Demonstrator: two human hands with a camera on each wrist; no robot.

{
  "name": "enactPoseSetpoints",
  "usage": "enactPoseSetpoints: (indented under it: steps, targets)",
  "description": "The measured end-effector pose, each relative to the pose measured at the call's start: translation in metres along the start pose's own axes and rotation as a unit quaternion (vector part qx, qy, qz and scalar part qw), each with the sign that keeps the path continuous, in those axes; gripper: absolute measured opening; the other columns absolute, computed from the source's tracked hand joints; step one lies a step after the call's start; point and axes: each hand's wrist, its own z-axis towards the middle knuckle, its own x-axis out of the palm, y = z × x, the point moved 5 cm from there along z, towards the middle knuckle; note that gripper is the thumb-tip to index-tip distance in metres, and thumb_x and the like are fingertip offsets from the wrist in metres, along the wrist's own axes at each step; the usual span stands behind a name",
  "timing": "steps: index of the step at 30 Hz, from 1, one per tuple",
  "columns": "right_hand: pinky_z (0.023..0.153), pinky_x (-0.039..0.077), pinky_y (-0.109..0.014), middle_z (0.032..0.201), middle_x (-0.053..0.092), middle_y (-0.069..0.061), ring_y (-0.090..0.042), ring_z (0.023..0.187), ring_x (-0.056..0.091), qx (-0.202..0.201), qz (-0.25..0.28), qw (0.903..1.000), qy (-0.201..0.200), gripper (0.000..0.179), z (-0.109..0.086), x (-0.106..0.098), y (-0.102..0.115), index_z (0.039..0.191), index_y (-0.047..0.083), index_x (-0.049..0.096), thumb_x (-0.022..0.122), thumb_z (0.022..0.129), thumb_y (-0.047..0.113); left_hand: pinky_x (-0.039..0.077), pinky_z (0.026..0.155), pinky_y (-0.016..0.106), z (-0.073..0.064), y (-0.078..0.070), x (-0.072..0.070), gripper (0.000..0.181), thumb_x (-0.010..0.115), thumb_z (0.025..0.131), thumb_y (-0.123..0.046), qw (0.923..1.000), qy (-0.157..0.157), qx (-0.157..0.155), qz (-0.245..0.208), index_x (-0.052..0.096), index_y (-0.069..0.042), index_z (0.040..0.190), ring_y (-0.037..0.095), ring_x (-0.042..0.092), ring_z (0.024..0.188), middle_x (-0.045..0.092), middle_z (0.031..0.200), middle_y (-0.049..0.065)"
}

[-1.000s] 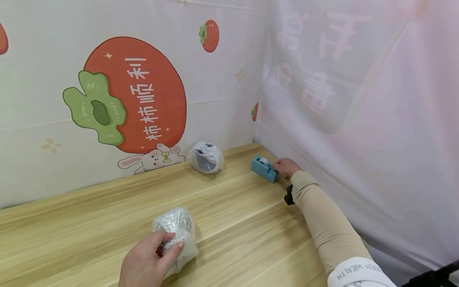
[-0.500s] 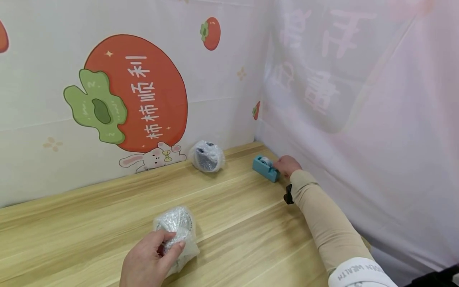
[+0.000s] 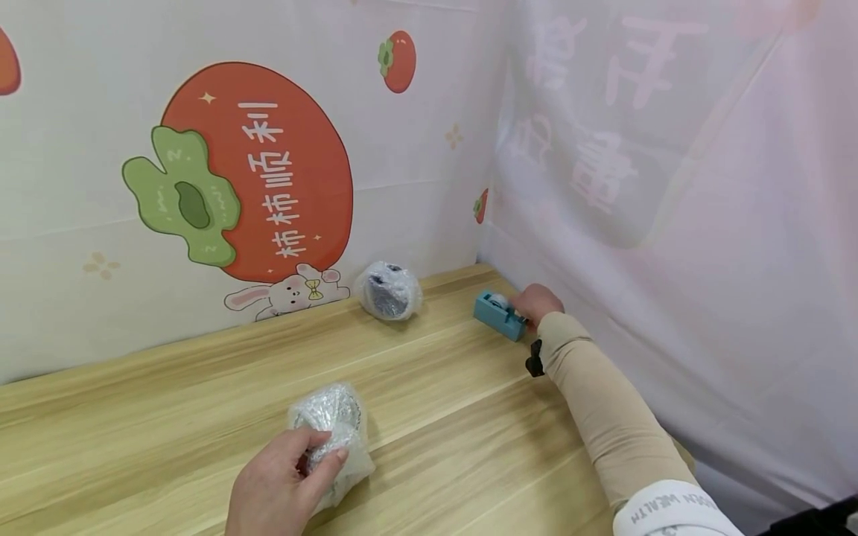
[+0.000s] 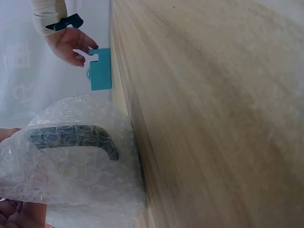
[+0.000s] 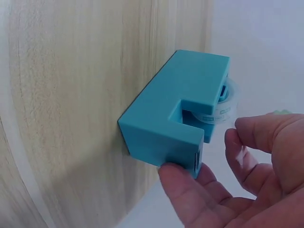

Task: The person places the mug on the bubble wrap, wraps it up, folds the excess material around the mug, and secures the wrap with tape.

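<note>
My left hand (image 3: 278, 476) pinches the overlapping bubble wrap on a wrapped package (image 3: 331, 409) on the table. In the left wrist view, a dark curved band (image 4: 76, 135) shows through the wrap; the rest of the contents is hidden. At the far right corner, my right hand (image 3: 538, 301) is at a teal tape dispenser (image 5: 175, 104) holding a clear tape roll (image 5: 228, 102). Thumb and index finger pinch together beside the roll, where the clear tape strip is hard to make out. Another finger (image 5: 178, 178) rests against the dispenser's cutter end.
A second bubble-wrapped item (image 3: 389, 292), dark inside, stands at the back of the wood-grain table (image 3: 167, 417), close to the printed backdrop (image 3: 415, 149). A pale curtain (image 3: 724, 313) hangs along the right side, near my right arm.
My right hand has lifted slightly at the dispenser, so more of its cutter end shows. The left hand keeps its hold on the package. The head view has shifted a little.
</note>
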Motion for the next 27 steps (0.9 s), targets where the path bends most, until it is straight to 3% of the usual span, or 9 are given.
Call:
enactPoseSetpoints:
  steps: [8,14,18,23,27]
  targets:
    - [0.054,0.051,-0.028,0.095,0.075,-0.021,-0.032,0.080,0.075,-0.022,0.025,0.9989,-0.032,0.043,-0.003,0.000,-0.009,0.101,-0.007,0.070,0.052,0.095,0.032,0.041,0.054,0.023,0.001,-0.003,-0.001,0.023,0.092,0.074,-0.027,0.9998,-0.011,0.016,-0.003,0.078,-0.020,0.091,-0.006,0.043,0.065,0.052,0.071,-0.019]
    - [0.051,0.049,-0.026,0.083,0.072,-0.015,-0.024,0.068,0.073,-0.013,0.057,0.9979,-0.028,0.034,0.001,-0.001,-0.015,0.095,-0.003,0.065,0.054,0.094,0.029,0.040,0.054,0.023,0.002,-0.004,0.000,0.022,0.091,0.075,-0.027,0.9999,-0.005,0.013,-0.001,0.078,-0.020,0.091,-0.006,0.043,0.065,0.052,0.071,-0.019]
    - [0.048,0.046,-0.024,0.077,0.070,-0.012,-0.017,0.058,0.067,-0.005,0.092,0.9955,-0.023,0.035,0.000,0.000,-0.018,0.103,-0.006,0.065,0.054,0.093,0.026,0.040,0.054,0.023,0.002,-0.005,0.001,0.022,0.091,0.075,-0.027,0.9999,-0.005,0.014,0.001,0.078,-0.020,0.091,-0.005,0.043,0.065,0.051,0.070,-0.019]
    - [0.059,0.053,-0.028,0.092,0.066,-0.013,-0.015,0.062,0.067,0.006,0.159,0.9871,-0.018,0.039,-0.006,0.002,-0.022,0.116,-0.006,0.060,0.054,0.094,0.025,0.040,0.054,0.023,0.002,-0.004,0.001,0.022,0.091,0.075,-0.027,0.9999,-0.007,0.014,0.002,0.078,-0.020,0.090,-0.005,0.043,0.065,0.051,0.070,-0.019]
    - [0.064,0.054,-0.026,0.107,0.059,-0.015,-0.011,0.064,0.069,0.016,0.223,0.9746,-0.010,0.034,-0.008,0.005,-0.028,0.115,-0.003,0.054,0.052,0.096,0.025,0.040,0.053,0.023,0.002,-0.005,0.000,0.022,0.091,0.074,-0.026,0.9997,-0.012,0.020,0.004,0.077,-0.020,0.089,-0.005,0.042,0.065,0.050,0.069,-0.019]
